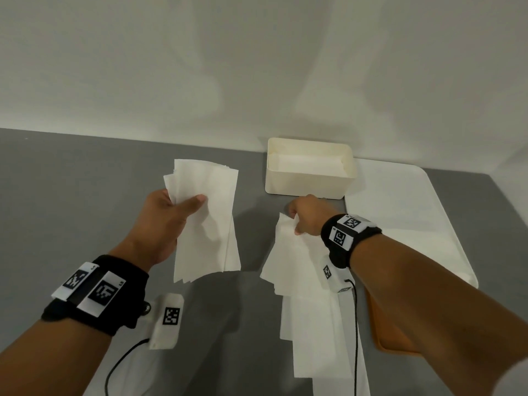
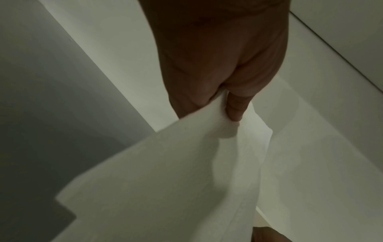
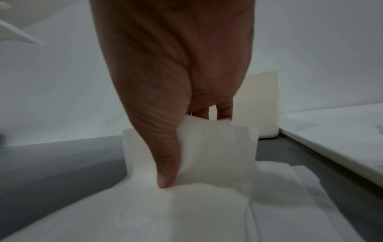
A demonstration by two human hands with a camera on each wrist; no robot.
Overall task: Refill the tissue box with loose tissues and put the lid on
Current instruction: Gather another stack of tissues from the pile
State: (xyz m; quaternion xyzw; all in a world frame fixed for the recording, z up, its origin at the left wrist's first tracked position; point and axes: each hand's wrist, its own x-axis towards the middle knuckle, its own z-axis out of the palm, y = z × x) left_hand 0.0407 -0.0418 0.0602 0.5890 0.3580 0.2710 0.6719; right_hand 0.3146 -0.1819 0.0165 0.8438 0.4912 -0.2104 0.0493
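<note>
An open cream tissue box (image 1: 307, 182) stands at the back of the grey table, some tissues lying inside. My left hand (image 1: 174, 212) holds a stack of white tissues (image 1: 208, 227) lifted above the table, thumb on top; the left wrist view shows the same stack (image 2: 176, 172) pinched under my left hand (image 2: 234, 111). My right hand (image 1: 300, 215) pinches the top end of another tissue pile (image 1: 300, 267) that trails toward me on the table. In the right wrist view my right hand (image 3: 176, 163) pinches that tissue pile (image 3: 207, 196), the box (image 3: 261, 104) behind it.
A white tray or board (image 1: 405, 212) lies right of the box. An orange flat object (image 1: 383, 330) shows under my right forearm, partly hidden. A white wall rises behind the table. Cables hang from both wrist cameras.
</note>
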